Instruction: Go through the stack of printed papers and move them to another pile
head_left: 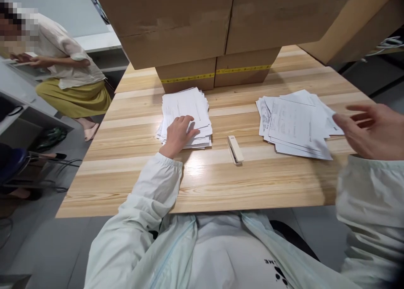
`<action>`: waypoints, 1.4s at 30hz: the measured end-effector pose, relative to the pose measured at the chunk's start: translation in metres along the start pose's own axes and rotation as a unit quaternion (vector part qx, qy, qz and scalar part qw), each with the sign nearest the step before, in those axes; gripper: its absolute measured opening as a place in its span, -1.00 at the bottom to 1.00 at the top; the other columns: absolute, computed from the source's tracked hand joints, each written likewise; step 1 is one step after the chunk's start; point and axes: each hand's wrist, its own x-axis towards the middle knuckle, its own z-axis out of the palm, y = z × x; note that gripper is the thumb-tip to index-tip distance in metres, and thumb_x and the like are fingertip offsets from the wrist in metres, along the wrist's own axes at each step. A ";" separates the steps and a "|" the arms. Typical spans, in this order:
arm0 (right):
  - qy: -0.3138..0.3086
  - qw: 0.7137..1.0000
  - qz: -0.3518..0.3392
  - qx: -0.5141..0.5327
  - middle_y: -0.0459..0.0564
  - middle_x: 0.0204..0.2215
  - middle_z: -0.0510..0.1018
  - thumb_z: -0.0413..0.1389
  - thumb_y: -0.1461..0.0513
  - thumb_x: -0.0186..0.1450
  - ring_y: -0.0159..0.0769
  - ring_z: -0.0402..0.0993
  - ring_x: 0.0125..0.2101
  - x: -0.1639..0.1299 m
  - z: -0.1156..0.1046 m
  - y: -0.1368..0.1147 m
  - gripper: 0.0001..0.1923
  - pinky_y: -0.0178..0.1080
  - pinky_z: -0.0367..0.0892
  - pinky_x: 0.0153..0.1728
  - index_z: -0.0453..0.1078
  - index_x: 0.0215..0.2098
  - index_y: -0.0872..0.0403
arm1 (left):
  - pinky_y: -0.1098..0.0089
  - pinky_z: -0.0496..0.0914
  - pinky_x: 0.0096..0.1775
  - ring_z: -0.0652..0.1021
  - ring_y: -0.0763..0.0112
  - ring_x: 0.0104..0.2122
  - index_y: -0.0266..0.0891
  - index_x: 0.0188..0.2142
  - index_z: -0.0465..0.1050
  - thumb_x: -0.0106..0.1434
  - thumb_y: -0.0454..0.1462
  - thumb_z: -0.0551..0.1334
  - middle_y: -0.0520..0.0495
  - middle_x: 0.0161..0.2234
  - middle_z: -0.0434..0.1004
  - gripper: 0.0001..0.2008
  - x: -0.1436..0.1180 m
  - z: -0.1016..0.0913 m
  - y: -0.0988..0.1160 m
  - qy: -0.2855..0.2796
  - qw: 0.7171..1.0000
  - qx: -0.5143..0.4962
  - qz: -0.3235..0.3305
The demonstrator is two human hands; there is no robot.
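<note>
L hand (179,134): palm down on the near edge of the left stack (187,114) of white sheets, fingers bent, tips pressing the top sheet. Not a full grip; thumb side hidden, so cannot tell if a sheet is pinched. Stack is thick, edges uneven, sheets fanned a bit on the L side. Sleeve is pale, runs back toward the body.

R hand (374,129): raised, open, fingers spread and pointing L, holding nothing. It hovers just R of the right stack (295,123), tips close to its R edge; contact w/ paper not clear. That stack is flatter and looser, printed sheets skewed and overlapping.

Stapler (235,149): white, lying flat betw. the two hands, just R of the L hand and near the left stack's corner, apart from both stacks. Untouched.

Table (221,184): light wood planks, carries both stacks and stapler.

Boxes (214,32): brown cardboard, stacked beyond both hands at the far side of the table; the lower ones carry a yellow tape band. Left stack lies just in front of them.

Far L of the L hand, off the table: another person (63,66) seated, light top, yellow skirt, hands up at a grey desk (19,91). Well apart from the stacks.

Floor L of table: chair frame (38,167) and cables, detail unclear.
</note>
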 end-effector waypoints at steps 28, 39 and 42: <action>-0.450 0.804 -0.034 0.387 -0.09 -0.47 0.54 0.38 0.26 0.11 -0.47 0.33 -0.50 -0.012 0.134 -0.221 -0.85 -0.38 0.27 -0.53 0.50 -0.46 0.12 | 0.37 0.33 -0.36 0.61 0.29 -0.24 -0.10 -0.04 0.61 0.28 -0.44 0.14 -0.10 -0.03 0.64 -0.63 -0.006 0.024 -0.007 0.114 0.991 -0.053 -0.044; -0.460 0.800 -0.017 0.386 -0.14 -0.56 0.50 0.34 0.37 0.07 -0.47 0.33 -0.55 -0.015 0.149 -0.230 -0.85 -0.35 0.23 -0.51 0.44 -0.50 0.12 | 0.30 0.41 -0.27 0.62 0.13 -0.09 -0.10 0.04 0.53 0.29 -0.13 0.35 -0.14 0.05 0.59 -0.66 -0.008 0.019 0.005 0.076 0.992 -0.067 -0.079; -0.429 0.827 -0.087 0.352 -0.13 -0.54 0.49 0.35 0.19 0.10 -0.45 0.31 -0.51 -0.014 0.150 -0.232 -0.80 -0.33 0.17 -0.46 0.46 -0.49 0.12 | 0.32 0.38 -0.29 0.63 0.16 -0.14 -0.09 0.00 0.55 0.28 -0.09 0.36 -0.14 0.02 0.62 -0.67 -0.007 0.022 0.002 0.090 0.990 -0.075 -0.074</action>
